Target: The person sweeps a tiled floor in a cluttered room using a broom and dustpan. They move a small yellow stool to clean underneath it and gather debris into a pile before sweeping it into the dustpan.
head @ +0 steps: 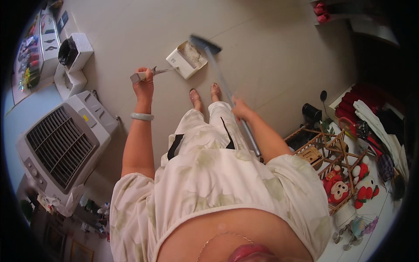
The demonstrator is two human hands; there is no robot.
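My left hand (144, 83) is closed around the handle of a long-handled dustpan, whose white pan (186, 62) lies on the floor in front of my feet with some debris inside. In my right hand (241, 108) is the grey shaft of a broom (218, 68), which slants down from beside my right thigh. The broom's dark head (206, 44) is at the open far edge of the pan, overlapping it in view; whether it touches the floor I cannot tell.
At the left stand a grey-white air cooler (62, 147) and a white box with a black bag-lined opening (68, 51). A wooden lattice rack (340, 144) with red plush toys (338, 191) stands at the right. Behind it lie clothes (376, 121). Floor tiles (137, 29) stretch ahead.
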